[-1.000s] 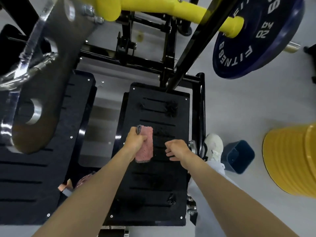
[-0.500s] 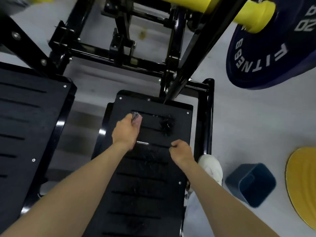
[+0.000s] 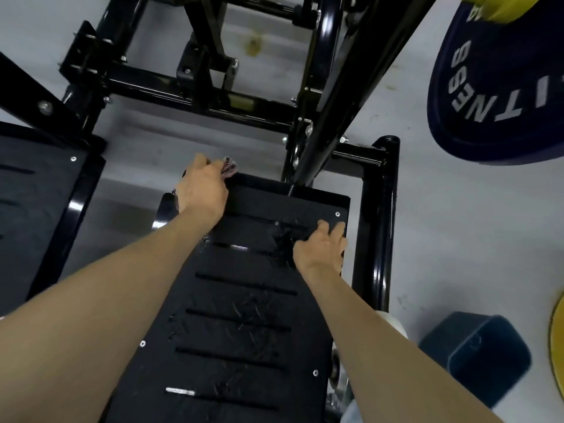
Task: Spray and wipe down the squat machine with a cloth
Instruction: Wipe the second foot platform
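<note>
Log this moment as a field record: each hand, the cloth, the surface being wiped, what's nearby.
left hand: grips the cloth at the far edge of the footplate
right hand: fingers extended, resting on the footplate near its right edge
cloth: pinkish, bunched, mostly hidden by the hand
footplate: black, slotted, scuffed
nearby: blue weight plate at upper right; blue bin on the floor to the right
</note>
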